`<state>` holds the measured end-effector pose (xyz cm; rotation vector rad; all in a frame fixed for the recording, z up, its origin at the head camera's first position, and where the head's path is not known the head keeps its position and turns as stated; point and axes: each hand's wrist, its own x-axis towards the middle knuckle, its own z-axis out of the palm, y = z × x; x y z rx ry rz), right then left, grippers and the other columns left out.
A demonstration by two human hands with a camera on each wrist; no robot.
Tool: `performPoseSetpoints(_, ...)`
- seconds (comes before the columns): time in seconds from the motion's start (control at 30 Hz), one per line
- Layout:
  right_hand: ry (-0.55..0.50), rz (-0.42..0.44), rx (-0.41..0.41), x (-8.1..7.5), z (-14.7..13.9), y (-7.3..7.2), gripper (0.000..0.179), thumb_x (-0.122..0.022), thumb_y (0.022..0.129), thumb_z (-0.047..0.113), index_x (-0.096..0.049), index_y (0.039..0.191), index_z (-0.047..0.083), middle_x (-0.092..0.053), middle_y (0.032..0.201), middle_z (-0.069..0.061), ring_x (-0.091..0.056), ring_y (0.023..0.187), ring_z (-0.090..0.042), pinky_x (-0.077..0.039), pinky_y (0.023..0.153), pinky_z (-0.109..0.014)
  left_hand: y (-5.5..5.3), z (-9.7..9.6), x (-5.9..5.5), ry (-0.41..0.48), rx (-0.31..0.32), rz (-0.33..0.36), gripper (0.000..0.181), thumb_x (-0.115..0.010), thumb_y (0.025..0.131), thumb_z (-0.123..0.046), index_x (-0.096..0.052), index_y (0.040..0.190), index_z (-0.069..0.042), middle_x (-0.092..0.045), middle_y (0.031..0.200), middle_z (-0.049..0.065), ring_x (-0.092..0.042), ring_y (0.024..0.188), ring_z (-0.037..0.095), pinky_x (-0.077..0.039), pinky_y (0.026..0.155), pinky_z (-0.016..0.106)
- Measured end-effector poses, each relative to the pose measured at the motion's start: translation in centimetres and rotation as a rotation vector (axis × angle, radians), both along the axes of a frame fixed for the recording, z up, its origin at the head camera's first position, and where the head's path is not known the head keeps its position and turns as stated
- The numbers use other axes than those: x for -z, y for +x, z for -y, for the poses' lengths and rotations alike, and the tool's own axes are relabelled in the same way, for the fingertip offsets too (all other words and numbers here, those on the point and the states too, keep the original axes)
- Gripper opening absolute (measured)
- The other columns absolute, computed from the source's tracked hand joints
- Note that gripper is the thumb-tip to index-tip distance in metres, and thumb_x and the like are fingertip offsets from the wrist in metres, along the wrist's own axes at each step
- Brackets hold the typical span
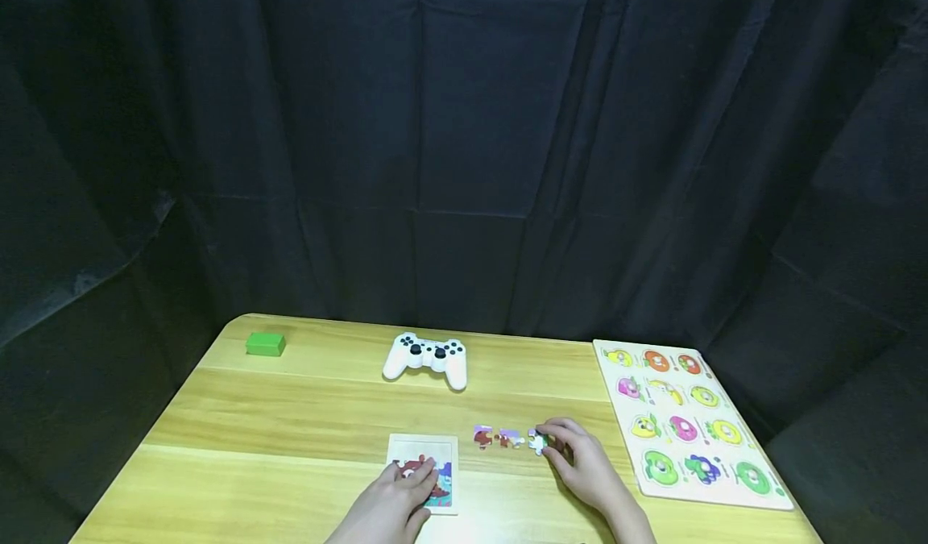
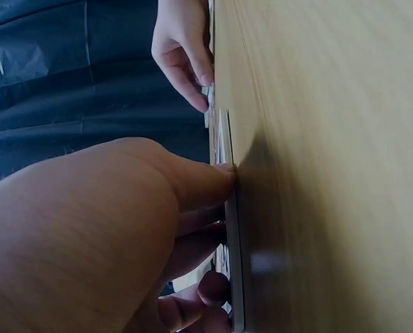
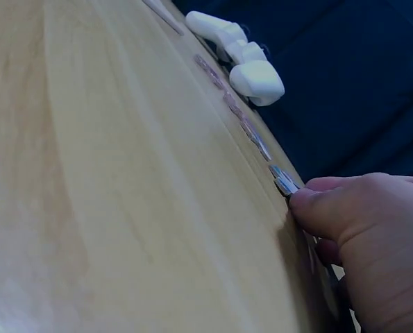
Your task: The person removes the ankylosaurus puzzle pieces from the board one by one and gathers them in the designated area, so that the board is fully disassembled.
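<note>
A small square jigsaw puzzle in a pale wooden frame [image 1: 423,441] lies at the table's near middle, part of its red and blue picture showing. My left hand [image 1: 389,501] rests on it, fingers spread over the picture; in the left wrist view the thumb [image 2: 216,182] touches the frame's edge. To the right, my right hand [image 1: 586,470] pinches a white and green jigsaw piece [image 1: 536,442] between thumb and fingers, low at the tabletop. Left of that piece lie a red and purple piece [image 1: 482,437] and a group of patterned pieces [image 1: 510,438].
A white game controller [image 1: 424,359] lies behind the puzzle. At the far left sits a green block [image 1: 265,344]. A fruit peg board [image 1: 692,423] covers the table's right side, close to my right hand. Dark curtains [image 1: 464,149] hang behind the table.
</note>
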<state>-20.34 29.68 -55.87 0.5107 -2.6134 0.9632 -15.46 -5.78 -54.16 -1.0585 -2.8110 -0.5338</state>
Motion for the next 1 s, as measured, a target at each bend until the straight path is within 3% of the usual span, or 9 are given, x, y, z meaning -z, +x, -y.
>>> performPoseSetpoints(0.2,0.001,0.033,-0.005,0.0,0.0,0.1,0.033,-0.079,0.087,-0.010,-0.077,0.116,0.005,-0.070,0.115,0.000,-0.052,0.082,0.001,-0.049,0.070,-0.023,-0.1,-0.1,0.1,0.012,-0.006,0.019,0.049,-0.075,0.094,-0.024,-0.070,0.139,-0.007,-0.066,0.147,0.008,-0.057,0.094,0.018,-0.053,0.088,0.032)
performPoseSetpoints(0.43,0.005,-0.025,-0.034,0.1,-0.1,0.0,0.035,-0.080,0.084,-0.011,-0.077,0.115,0.004,-0.070,0.115,-0.001,-0.053,0.083,0.001,-0.050,0.071,-0.024,0.0,-0.1,0.1,0.013,-0.012,0.012,0.049,-0.076,0.094,-0.024,-0.070,0.140,-0.008,-0.066,0.148,0.007,-0.060,0.099,0.022,-0.054,0.094,0.037)
performPoseSetpoints(0.57,-0.026,0.036,-0.044,-0.1,-0.2,0.0,0.036,-0.079,0.086,-0.011,-0.077,0.118,0.003,-0.070,0.118,-0.004,-0.054,0.084,0.000,-0.051,0.073,-0.025,0.0,0.0,-0.1,0.013,-0.017,0.023,0.049,-0.075,0.094,-0.024,-0.070,0.140,-0.009,-0.066,0.148,0.007,-0.061,0.101,0.024,-0.054,0.095,0.037)
performPoseSetpoints(0.8,-0.104,0.153,0.002,-1.6,0.4,-0.2,0.034,-0.075,0.089,-0.011,-0.076,0.120,0.002,-0.071,0.121,-0.009,-0.057,0.084,-0.001,-0.053,0.072,-0.023,0.4,-0.1,-0.5,0.014,-0.030,0.043,0.043,-0.076,0.094,-0.024,-0.075,0.135,-0.014,-0.065,0.148,0.007,-0.066,0.124,0.039,-0.054,0.103,0.050)
performPoseSetpoints(1.0,-0.127,0.055,-0.039,-3.4,3.1,-0.6,0.033,-0.077,0.086,-0.012,-0.076,0.118,-0.002,-0.072,0.117,-0.010,-0.056,0.079,0.000,-0.050,0.063,-0.022,0.0,0.5,-1.9,0.123,-0.055,0.041,0.043,-0.077,0.095,-0.025,-0.074,0.135,-0.009,-0.067,0.144,0.014,-0.071,0.117,0.031,-0.057,0.097,0.051)
